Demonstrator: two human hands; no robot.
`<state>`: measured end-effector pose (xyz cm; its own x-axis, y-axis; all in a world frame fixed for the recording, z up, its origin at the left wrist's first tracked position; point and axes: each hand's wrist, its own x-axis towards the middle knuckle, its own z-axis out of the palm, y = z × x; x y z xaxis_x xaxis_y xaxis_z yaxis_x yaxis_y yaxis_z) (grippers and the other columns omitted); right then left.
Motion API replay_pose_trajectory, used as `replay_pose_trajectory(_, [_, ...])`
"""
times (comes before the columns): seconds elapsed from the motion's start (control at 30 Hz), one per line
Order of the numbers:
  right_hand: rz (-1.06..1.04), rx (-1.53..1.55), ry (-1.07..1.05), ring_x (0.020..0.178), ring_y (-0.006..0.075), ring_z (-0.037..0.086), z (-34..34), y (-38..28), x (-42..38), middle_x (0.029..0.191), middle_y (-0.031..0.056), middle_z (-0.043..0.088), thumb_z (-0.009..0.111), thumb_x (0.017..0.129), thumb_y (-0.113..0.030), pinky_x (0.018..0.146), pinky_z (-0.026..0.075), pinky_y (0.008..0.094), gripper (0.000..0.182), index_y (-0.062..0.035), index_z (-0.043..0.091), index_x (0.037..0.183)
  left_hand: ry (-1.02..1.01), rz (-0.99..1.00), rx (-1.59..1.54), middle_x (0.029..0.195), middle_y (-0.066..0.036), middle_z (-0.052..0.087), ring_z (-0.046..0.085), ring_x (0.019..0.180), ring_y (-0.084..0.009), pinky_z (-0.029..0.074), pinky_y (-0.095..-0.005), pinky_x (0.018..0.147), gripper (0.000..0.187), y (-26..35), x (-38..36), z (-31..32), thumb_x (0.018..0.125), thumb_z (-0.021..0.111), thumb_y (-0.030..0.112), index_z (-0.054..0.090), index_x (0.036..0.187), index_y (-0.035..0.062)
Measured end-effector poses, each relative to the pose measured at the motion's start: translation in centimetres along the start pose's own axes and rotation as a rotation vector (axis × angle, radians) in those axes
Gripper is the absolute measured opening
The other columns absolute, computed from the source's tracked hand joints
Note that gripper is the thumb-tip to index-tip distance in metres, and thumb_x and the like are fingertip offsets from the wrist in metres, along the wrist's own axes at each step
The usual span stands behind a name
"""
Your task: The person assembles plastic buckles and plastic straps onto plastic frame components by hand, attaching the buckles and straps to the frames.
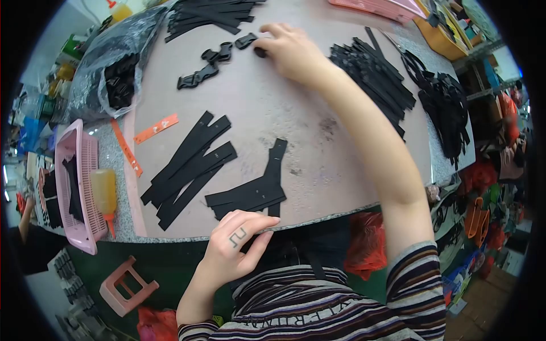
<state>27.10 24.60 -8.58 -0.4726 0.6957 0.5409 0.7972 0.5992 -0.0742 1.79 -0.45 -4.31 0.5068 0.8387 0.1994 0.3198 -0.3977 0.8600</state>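
At the top of the head view, my right hand (293, 54) has its fingers closed around a black buckle (260, 52), of which only a part shows. Left of it, several black plastic side-release buckles (225, 51) lie in an uneven row. My left hand (236, 244) is at the near table edge, its thumb and index finger a little apart with nothing visible between them. Its index fingertip is beside the lower end of a black strap. Above that hand, black strap pieces (247, 196) overlap in a small pile. Another group of flat black straps (190, 165) lies to the left.
A stack of black straps (372, 79) lies right of my forearm, beside tangled black webbing (446, 108). More straps (210, 14) lie at the back. At left are a plastic bag (91, 85), orange strips (156, 128), a pink basket (85, 227) and a yellow bottle (104, 193).
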Motion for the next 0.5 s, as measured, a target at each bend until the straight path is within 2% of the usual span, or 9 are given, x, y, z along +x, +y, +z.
replay_pose_trajectory(0.1, [0.083, -0.026, -0.058, 0.115, 0.0309, 0.059, -2.5, -0.9, -1.1, 0.118, 0.0092, 0.064, 0.068, 0.085, -0.006, 0.095, 0.048, 0.0429, 0.022, -0.0064, 0.065, 0.107, 0.049, -0.041, 0.054, 0.091, -0.01, 0.07, 0.067, 0.079, -0.0209, 0.054, -0.03, 0.069, 0.025, -0.6, -0.6, -1.0, 0.078, 0.07, -0.008, 0.072, 0.101, 0.0019])
replay_pose_trajectory(0.17, [0.216, 0.181, -0.079, 0.097, 0.0313, 0.065, -5.1, -3.7, -2.5, 0.097, 0.0122, 0.068, 0.069, 0.085, -0.006, 0.085, 0.05, 0.0396, 0.021, -0.0033, 0.064, 0.105, 0.148, -0.054, 0.155, 0.091, -0.01, 0.07, 0.066, 0.077, -0.0195, 0.053, -0.0299, 0.068, 0.018, -1.3, 0.6, -1.9, 0.081, 0.069, -0.006, 0.072, 0.097, 0.0022])
replay_pose_trajectory(0.2, [0.285, 0.392, -0.098, 0.089, 0.0293, 0.066, -6.1, -5.5, -3.1, 0.092, 0.0123, 0.069, 0.07, 0.086, -0.007, 0.08, 0.051, 0.0368, 0.02, -0.0019, 0.064, 0.104, 0.251, -0.045, 0.221, 0.089, -0.009, 0.07, 0.065, 0.08, -0.0253, 0.051, -0.0341, 0.073, 0.018, -2.2, 1.7, -2.7, 0.079, 0.072, -0.005, 0.07, 0.094, 0.0042])
replay_pose_trajectory(0.23, [0.354, 0.603, -0.119, 0.082, 0.0273, 0.068, -7.0, -7.2, -4.0, 0.088, 0.0124, 0.069, 0.07, 0.087, -0.008, 0.074, 0.052, 0.0341, 0.02, -0.0005, 0.064, 0.104, 0.358, -0.07, 0.287, 0.089, -0.009, 0.069, 0.064, 0.078, -0.0252, 0.051, -0.0349, 0.074, 0.014, -3.0, 3.0, -3.4, 0.081, 0.07, -0.004, 0.069, 0.092, 0.0039])
replay_pose_trajectory(0.33, [0.548, 1.017, -0.28, 0.078, 0.0149, 0.065, -8.6, -11.2, -6.9, 0.088, 0.008, 0.068, 0.071, 0.09, -0.012, 0.07, 0.052, 0.0297, 0.022, 0.0015, 0.063, 0.106, 0.381, -0.171, 0.436, 0.092, -0.009, 0.063, 0.061, 0.089, -0.0268, 0.049, -0.0376, 0.081, 0.011, -5.0, 6.8, -5.7, 0.087, 0.069, 0.008, 0.068, 0.097, 0.0026])
replay_pose_trajectory(0.37, [0.642, 1.139, -0.325, 0.079, 0.0112, 0.064, -9.0, -12.1, -7.6, 0.086, 0.0059, 0.067, 0.071, 0.091, -0.012, 0.07, 0.052, 0.0291, 0.023, 0.0019, 0.063, 0.107, 0.358, -0.128, 0.473, 0.091, -0.009, 0.063, 0.06, 0.086, -0.0255, 0.049, -0.0366, 0.08, 0.012, -5.7, 7.6, -5.8, 0.086, 0.07, 0.007, 0.068, 0.097, 0.0023])
replay_pose_trajectory(0.4, [0.704, 1.228, -0.408, 0.082, 0.0076, 0.061, -9.3, -12.6, -8.3, 0.093, 0.0018, 0.064, 0.063, 0.098, -0.009, 0.074, 0.049, 0.0235, 0.022, 0.0022, 0.058, 0.116, 0.333, -0.086, 0.51, 0.09, -0.009, 0.063, 0.06, 0.084, -0.0242, 0.049, -0.0356, 0.078, 0.013, -6.6, 8.3, -5.8, 0.085, 0.071, 0.007, 0.067, 0.096, 0.0019])
replay_pose_trajectory(0.43, [0.771, 1.41, -0.398, 0.082, 0.0084, 0.062, -9.3, -13.2, -8.9, 0.093, 0.0027, 0.063, 0.062, 0.099, -0.01, 0.074, 0.051, 0.0253, 0.024, 0.0021, 0.056, 0.119, 0.306, -0.045, 0.546, 0.089, -0.009, 0.063, 0.06, 0.082, -0.0229, 0.049, -0.0346, 0.076, 0.014, -7.2, 8.8, -5.8, 0.084, 0.072, 0.007, 0.067, 0.096, 0.0015])
replay_pose_trajectory(0.5, [0.85, 1.516, -0.429, 0.082, 0.0095, 0.062, -9.9, -13.9, -9.0, 0.092, 0.0035, 0.062, 0.061, 0.1, -0.011, 0.074, 0.052, 0.0267, 0.023, 0.0021, 0.056, 0.118, 0.271, -0.105, 0.631, 0.089, -0.01, 0.062, 0.06, 0.084, -0.0252, 0.048, -0.0357, 0.079, 0.02, -7.5, 9.4, -5.4, 0.085, 0.073, 0.011, 0.066, 0.1, 0.0014])
